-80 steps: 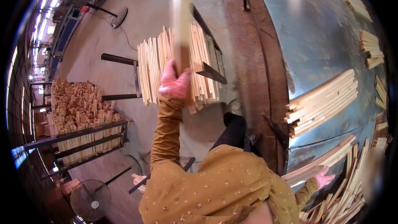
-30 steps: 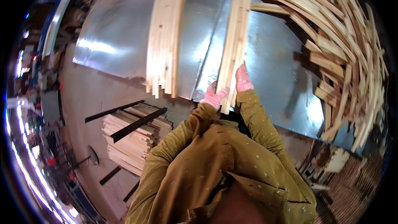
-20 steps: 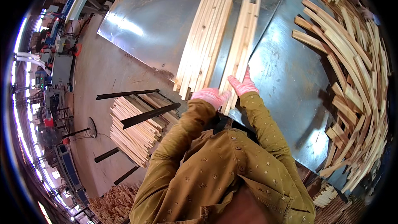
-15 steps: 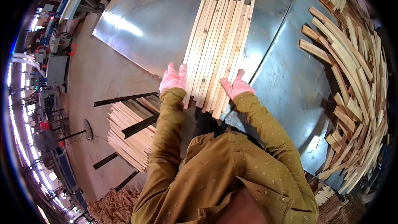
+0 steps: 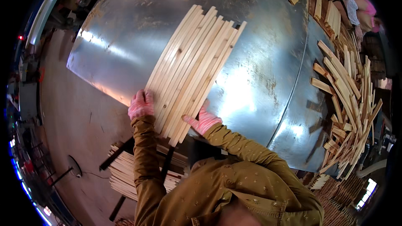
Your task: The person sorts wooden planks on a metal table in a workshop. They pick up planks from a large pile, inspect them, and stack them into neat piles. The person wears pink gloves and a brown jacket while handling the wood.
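I hold the pink-gloved left hand (image 5: 141, 104) and right hand (image 5: 204, 121) loosely open against either side of long pale wooden sticks (image 5: 190, 75), mid-frame on the smudged grey metal table (image 5: 268, 37); brown floor (image 5: 67, 88) spans lower left

Metal desk (image 5: 264, 29) is reflecting white glare (image 5: 239, 90); brownish floor (image 5: 63, 88) is stretching along left; round stand base (image 5: 75, 166) is resting there; bright panel (image 5: 366, 194) is glowing lower right.
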Action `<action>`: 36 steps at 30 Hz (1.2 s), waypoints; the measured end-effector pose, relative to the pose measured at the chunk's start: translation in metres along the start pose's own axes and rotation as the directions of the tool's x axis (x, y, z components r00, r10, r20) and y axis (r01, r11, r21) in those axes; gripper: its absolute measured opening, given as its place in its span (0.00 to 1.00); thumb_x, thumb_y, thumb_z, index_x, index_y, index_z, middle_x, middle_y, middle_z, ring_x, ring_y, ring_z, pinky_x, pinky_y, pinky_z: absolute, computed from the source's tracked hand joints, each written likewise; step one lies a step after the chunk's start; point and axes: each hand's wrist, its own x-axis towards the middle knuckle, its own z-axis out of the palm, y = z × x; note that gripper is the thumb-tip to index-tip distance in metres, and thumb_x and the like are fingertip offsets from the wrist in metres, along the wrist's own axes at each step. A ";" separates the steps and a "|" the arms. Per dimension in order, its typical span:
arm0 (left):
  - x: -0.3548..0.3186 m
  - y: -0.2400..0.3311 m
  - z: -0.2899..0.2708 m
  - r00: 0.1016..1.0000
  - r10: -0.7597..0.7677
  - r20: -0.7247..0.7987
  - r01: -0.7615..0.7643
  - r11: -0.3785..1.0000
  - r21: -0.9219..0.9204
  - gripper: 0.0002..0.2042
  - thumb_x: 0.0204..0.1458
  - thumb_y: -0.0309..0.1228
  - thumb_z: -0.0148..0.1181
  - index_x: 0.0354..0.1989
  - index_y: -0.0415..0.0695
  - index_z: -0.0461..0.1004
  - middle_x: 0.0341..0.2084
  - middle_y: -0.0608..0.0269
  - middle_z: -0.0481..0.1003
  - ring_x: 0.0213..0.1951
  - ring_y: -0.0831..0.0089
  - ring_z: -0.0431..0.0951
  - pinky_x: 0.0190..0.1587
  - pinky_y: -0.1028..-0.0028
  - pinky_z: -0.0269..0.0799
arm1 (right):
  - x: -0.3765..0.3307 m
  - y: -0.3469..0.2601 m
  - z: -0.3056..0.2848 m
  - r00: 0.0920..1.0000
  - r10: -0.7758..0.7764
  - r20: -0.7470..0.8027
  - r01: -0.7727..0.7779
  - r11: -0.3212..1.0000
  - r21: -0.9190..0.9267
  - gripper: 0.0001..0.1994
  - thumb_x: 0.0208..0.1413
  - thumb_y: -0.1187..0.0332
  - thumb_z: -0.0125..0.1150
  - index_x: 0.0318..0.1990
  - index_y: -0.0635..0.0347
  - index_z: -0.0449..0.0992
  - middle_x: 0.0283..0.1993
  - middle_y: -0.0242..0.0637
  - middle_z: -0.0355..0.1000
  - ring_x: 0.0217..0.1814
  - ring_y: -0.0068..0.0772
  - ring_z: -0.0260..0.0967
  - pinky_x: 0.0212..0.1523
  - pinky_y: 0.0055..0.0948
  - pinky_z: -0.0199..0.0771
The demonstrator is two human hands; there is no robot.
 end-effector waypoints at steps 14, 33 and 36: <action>0.001 0.001 -0.003 0.950 0.228 -0.212 -0.219 0.973 0.067 0.40 0.53 0.59 0.53 0.67 0.42 0.57 0.61 0.38 0.61 0.60 0.39 0.63 0.62 0.46 0.57 | 0.039 -0.079 -0.147 0.974 -0.075 -0.215 0.049 0.991 -0.122 0.30 0.63 0.45 0.42 0.68 0.50 0.59 0.49 0.48 0.74 0.42 0.50 0.75 0.44 0.39 0.76; -0.007 -0.001 0.011 0.921 0.123 -0.369 -0.234 0.933 -0.275 0.18 0.47 0.32 0.67 0.45 0.37 0.73 0.44 0.49 0.75 0.47 0.53 0.75 0.54 0.60 0.70 | 0.139 -0.137 -0.259 0.531 -0.314 -0.787 0.788 0.526 0.322 0.29 0.61 0.55 0.56 0.68 0.51 0.60 0.59 0.37 0.71 0.64 0.28 0.63 0.67 0.27 0.55; -0.015 -0.009 -0.012 0.959 -0.148 -0.242 -0.034 0.787 -0.616 0.17 0.48 0.26 0.67 0.45 0.34 0.73 0.43 0.50 0.76 0.45 0.59 0.77 0.50 0.67 0.72 | 0.087 -0.089 -0.227 0.551 -0.187 -0.814 0.760 0.514 0.396 0.29 0.66 0.60 0.51 0.70 0.59 0.53 0.61 0.45 0.66 0.62 0.31 0.62 0.65 0.28 0.57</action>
